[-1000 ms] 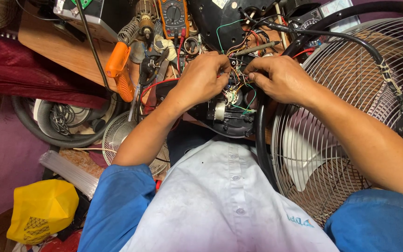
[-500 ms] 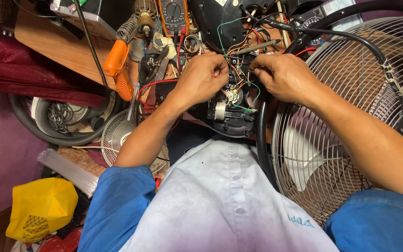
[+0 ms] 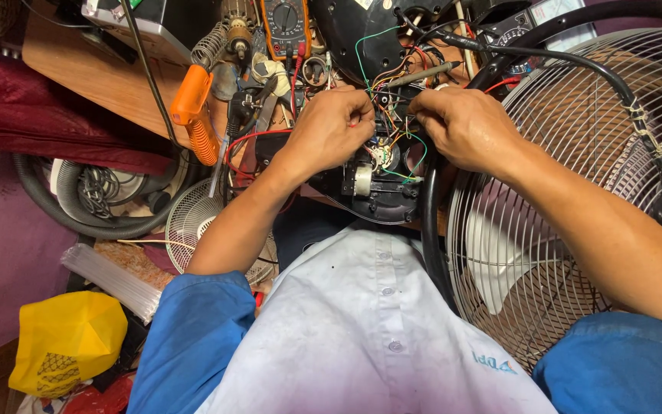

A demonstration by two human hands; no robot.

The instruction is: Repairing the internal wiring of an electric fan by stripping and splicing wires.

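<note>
Both of my hands are bent over a black motor housing (image 3: pixel 373 188) that rests at the near edge of the counter (image 3: pixel 109 84), just above my lap. My left hand (image 3: pixel 331 126) has its grip pressed together, thumb and forefinger pinching the tangle of thin coloured wires (image 3: pixel 392 100) that rises from the housing. My right hand (image 3: pixel 461 126) sits close beside it, fingertips curled into the same bundle; they seem to nip a strand, but I cannot tell which, since my knuckles hide the tips. A small gap separates the two hands, and the wires run across it.

Just to my right stands a big fan guard (image 3: pixel 568 199) of metal wire, its black rim touching the housing. A thick black cable (image 3: pixel 576 65) arcs over it. Beyond my hands lie a yellow multimeter (image 3: pixel 285 19) and an orange-handled tool (image 3: pixel 193 115). Down to my left, a grey hose (image 3: pixel 78 218) coils below the counter beside a small white fan grille (image 3: pixel 193 218), and a yellow bag (image 3: pixel 67 341) lies on the floor.
</note>
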